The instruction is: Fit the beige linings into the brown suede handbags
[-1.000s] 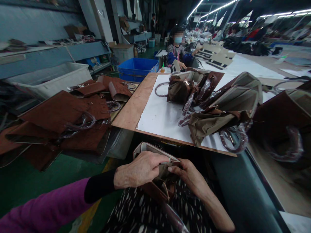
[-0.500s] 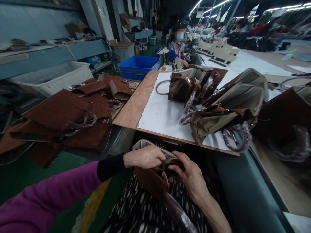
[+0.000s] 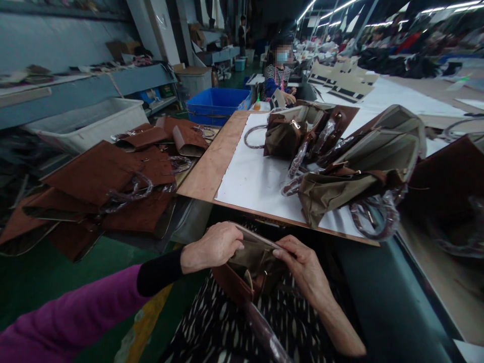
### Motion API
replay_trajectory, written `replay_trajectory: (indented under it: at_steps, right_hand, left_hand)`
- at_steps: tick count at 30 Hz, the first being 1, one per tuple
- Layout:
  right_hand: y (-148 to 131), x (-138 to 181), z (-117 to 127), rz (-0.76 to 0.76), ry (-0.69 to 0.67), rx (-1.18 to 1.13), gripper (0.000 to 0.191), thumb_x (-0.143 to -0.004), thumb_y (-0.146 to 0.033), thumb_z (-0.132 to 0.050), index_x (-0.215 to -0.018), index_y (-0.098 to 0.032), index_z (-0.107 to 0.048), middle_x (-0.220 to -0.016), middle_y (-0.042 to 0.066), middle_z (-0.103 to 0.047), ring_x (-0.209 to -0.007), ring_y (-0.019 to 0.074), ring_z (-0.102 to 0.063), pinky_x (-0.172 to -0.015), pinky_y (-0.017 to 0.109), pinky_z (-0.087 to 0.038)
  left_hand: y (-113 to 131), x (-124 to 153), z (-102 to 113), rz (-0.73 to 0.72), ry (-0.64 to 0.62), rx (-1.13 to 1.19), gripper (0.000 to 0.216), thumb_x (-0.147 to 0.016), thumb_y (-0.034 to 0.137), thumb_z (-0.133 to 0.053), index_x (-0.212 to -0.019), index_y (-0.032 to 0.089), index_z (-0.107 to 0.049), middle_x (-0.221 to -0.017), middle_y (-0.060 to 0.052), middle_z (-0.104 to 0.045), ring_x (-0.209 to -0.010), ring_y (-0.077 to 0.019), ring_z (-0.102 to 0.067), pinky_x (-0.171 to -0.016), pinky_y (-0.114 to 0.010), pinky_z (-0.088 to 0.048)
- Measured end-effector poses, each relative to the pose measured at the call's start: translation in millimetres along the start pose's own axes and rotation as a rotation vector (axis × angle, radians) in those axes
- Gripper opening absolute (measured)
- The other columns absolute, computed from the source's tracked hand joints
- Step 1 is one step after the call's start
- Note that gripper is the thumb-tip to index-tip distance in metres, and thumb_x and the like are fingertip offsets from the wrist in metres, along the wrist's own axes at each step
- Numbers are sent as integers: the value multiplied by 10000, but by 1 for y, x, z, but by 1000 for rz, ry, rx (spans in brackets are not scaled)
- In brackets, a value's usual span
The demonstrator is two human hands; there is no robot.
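Observation:
On my lap lies a brown handbag (image 3: 231, 283) with its mouth open toward me and a khaki lining showing. My left hand (image 3: 215, 245) pinches the bag's far rim at its left end. At the right end of that rim, my right hand (image 3: 300, 262) grips the edge between thumb and fingers. The rim runs straight between the two hands. A plastic-wrapped handle (image 3: 264, 330) hangs from the bag's near side across the patterned cloth on my lap. The bag's lower part is hidden.
Several brown bags (image 3: 94, 174) are piled at the left, before a white bin (image 3: 86, 123). More bags with khaki lining (image 3: 328, 194) lie on the white-covered table (image 3: 249, 176) ahead. Beyond stand a blue bin (image 3: 217, 103) and a seated co-worker (image 3: 278, 75) in a mask.
My left hand has moved slightly left and my right hand slightly right along the rim. The bag's mouth is spread wider, and more of its lining shows.

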State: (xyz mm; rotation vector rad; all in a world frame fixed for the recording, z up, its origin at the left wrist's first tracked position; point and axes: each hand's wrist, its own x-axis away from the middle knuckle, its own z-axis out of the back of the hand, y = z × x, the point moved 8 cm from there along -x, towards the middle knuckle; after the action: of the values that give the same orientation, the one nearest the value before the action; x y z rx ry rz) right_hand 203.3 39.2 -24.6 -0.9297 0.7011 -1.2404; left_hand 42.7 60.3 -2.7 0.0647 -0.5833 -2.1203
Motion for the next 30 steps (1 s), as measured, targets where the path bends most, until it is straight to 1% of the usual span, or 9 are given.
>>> replay_trajectory:
  at_steps: [5,8,10,11,15,18,20,25,30]
  right_hand:
    - [5,-2,1,-33,-25,-35,239,-830,-363,-497,-757,-200,-657,-777,8,-551,-728,161,-534,-638,271,-386]
    - [7,-4,1,-42,-39,-41,240,-824,-358,-505,-719,-200,-652,-752,2,-539,-717,156,-520,-634,267,-379]
    - [9,-4,2,-49,-52,-47,237,-815,-355,-516,-700,-199,-652,-732,-2,-533,-704,152,-515,-630,264,-380]
    - [11,-4,3,-51,-56,-52,237,-811,-355,-519,-694,-199,-653,-725,-3,-532,-696,151,-513,-628,263,-381]
    - [15,-6,9,-59,-55,-70,235,-793,-364,-531,-702,-197,-669,-726,4,-545,-699,159,-521,-631,270,-392]
    - [20,-6,12,-99,-39,-98,238,-779,-372,-542,-693,-192,-671,-734,12,-551,-710,167,-525,-636,274,-401]
    - [23,-6,11,-138,-24,-139,236,-776,-373,-541,-716,-188,-676,-756,18,-556,-716,170,-530,-639,275,-406]
    - [22,-5,5,-180,-33,-243,237,-779,-343,-541,-891,-191,-683,-898,40,-586,-849,197,-546,-739,286,-409]
    - [22,-3,2,-201,-63,-256,240,-785,-331,-538,-904,-179,-681,-818,26,-586,-764,173,-524,-695,274,-405]
  left_hand:
    - [-2,12,12,7,185,-7,187,-822,172,-452,-704,167,-597,-796,-25,-596,-791,-161,-519,-702,-257,-371]
    - [-9,10,22,34,283,18,144,-785,156,-493,-672,158,-582,-1000,-48,-576,-953,-192,-489,-819,-286,-367]
    - [-16,5,25,30,268,129,115,-757,137,-511,-657,151,-567,-1127,-46,-551,-1011,-191,-490,-864,-279,-361]
    - [-20,1,24,27,239,189,108,-747,133,-514,-650,149,-558,-1136,-41,-557,-999,-184,-506,-858,-269,-366]
    - [-29,-10,21,52,148,308,114,-756,187,-512,-659,160,-566,-896,0,-639,-818,-157,-559,-735,-235,-387]
    - [-29,-15,21,62,151,312,139,-774,230,-496,-710,169,-603,-827,8,-636,-789,-153,-550,-694,-218,-374]
    - [-28,-18,20,59,152,296,152,-772,231,-490,-694,166,-603,-819,5,-634,-785,-150,-544,-680,-211,-364]
    - [-32,-25,16,102,142,283,173,-741,218,-497,-586,153,-541,-847,8,-639,-780,-143,-539,-662,-206,-348]
    - [-36,-31,14,140,146,257,157,-719,217,-503,-579,156,-540,-883,4,-642,-809,-155,-537,-660,-213,-341]
